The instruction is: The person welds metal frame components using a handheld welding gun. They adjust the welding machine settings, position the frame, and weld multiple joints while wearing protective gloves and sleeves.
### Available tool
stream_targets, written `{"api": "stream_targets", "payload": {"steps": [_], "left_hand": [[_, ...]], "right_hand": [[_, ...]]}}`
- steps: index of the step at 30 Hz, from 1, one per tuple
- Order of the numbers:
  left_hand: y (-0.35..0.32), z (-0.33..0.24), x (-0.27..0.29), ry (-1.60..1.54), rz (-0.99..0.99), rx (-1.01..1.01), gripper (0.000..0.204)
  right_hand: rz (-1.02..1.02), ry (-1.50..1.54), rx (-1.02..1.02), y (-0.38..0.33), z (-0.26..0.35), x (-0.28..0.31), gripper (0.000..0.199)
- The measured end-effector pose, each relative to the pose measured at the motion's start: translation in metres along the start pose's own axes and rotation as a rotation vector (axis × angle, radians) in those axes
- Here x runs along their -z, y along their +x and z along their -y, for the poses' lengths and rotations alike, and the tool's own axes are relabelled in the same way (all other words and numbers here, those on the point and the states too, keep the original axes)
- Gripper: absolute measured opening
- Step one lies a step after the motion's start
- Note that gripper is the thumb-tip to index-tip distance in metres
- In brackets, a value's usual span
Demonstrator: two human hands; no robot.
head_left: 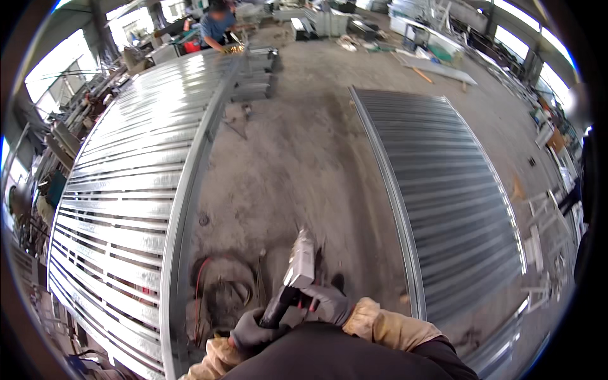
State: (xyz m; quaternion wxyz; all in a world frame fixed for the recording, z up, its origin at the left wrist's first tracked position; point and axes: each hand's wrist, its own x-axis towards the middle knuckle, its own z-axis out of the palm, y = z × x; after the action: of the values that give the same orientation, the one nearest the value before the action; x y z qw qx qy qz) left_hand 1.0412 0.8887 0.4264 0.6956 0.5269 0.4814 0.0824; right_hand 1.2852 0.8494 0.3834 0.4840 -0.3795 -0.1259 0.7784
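Observation:
A power tool (300,261) with a silver-white front and a black grip is held low before my body. Its narrow tip points away from me, over the floor; I cannot make out exactly what kind it is. My left hand (254,330), in a grey glove, wraps round the black grip at the near end. Also gloved in grey, my right hand (330,303) closes at the tool's right side, beside the white block. Small red parts show by its fingers, and some of those fingers are hidden.
A long slatted metal panel (136,183) stretches along the left, raised on a frame. Another ribbed grey panel (443,190) lies to the right. Hoses and cables (206,278) coil on the concrete floor (278,164). At the far left end, a person (217,28) works amid sparks.

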Motion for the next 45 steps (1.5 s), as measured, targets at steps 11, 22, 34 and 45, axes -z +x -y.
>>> {"api": "stream_targets", "payload": {"steps": [11,22,34,45], "left_hand": [[0.168,-0.143,0.004,-0.240,-0.569,0.086,0.033],[0.483,-0.315,0.099,-0.432,-0.332,-0.244,0.070],[0.768,-0.575,0.213,0.187,-0.424,-0.531,0.088],[0.914,-0.725,0.318,0.239,-0.863,-0.563,0.038]], "right_hand": [[0.274,-0.194,-0.205,0.238,0.220,-0.007,0.027],[0.004,-0.316,0.105,0.474,0.435,0.079,0.033],[0.149,-0.265,0.346,0.648,0.736,0.088,0.045],[0.401,-0.837,0.450,0.828,0.924,0.040,0.055]]}}
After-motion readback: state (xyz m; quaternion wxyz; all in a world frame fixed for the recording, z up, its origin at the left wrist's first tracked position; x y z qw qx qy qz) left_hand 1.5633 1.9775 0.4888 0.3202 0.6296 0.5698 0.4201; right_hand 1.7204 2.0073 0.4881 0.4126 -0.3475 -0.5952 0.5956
